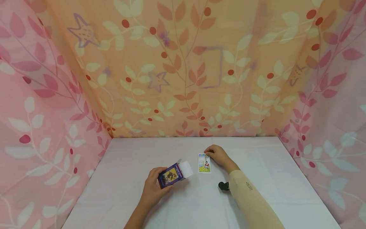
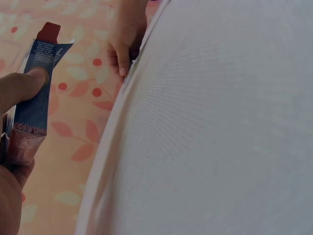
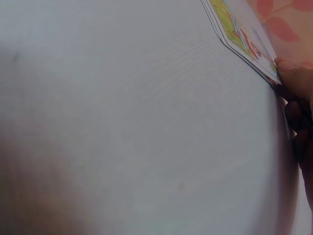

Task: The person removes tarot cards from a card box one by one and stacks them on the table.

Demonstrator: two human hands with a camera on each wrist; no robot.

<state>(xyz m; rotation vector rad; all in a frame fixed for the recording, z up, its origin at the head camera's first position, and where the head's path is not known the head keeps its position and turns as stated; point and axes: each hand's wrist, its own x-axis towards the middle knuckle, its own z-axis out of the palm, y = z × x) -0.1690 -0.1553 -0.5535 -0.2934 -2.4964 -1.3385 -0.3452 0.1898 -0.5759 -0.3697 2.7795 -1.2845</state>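
Observation:
My left hand (image 1: 152,188) grips a dark blue tarot card box (image 1: 168,178) between thumb and fingers. The box is tilted up to the right, and its white end flap hangs open. In the left wrist view the thumb presses across the side of the box (image 2: 34,105). To the right, a tarot card (image 1: 204,167) lies face up on the table, a small stack by its edges in the right wrist view. My right hand (image 1: 219,156) pinches its upper right corner, with the thumb on top. The fingers beneath are partly hidden.
A white cloth covers the table (image 1: 120,171). Patterned leaf curtains (image 1: 183,79) stand behind it and along both sides. A small black object (image 1: 223,186) sits against the beige right sleeve (image 1: 248,194).

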